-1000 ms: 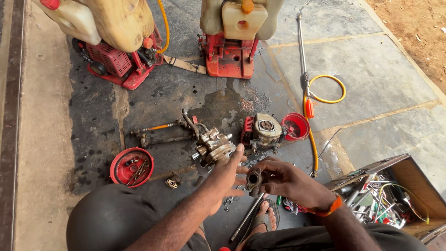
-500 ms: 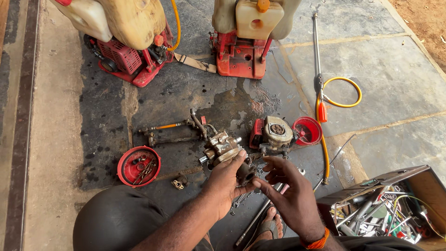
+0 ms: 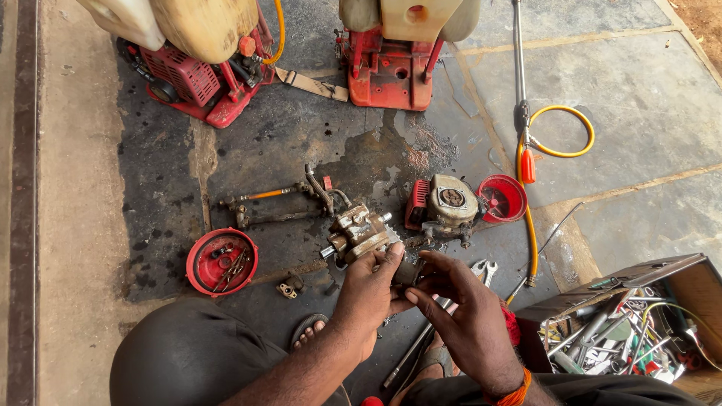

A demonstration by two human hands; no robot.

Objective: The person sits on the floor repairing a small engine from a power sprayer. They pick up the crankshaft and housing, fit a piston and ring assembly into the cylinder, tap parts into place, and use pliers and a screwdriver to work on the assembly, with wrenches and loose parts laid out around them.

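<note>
Small grimy metal part between hands

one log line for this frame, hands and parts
left hand: holds small metal part | right hand: fingers on same part | pump: on floor just ahead | red lid: left

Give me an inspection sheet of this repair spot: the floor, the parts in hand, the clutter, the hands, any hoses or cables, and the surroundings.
Surface: stone floor, dark oil-stained patch in the middle.
Job's things: small metal part held between both hands; pump body just beyond them.
Clutter: red lid holding small parts, small engine, red cup, spanner, open toolbox full of tools.
Hands: left hand and right hand, each with a grip on the part.
Cables: yellow hose looped by a long spray lance.
Surroundings: two red sprayer machines at the top; bare earth in the far corner.
</note>
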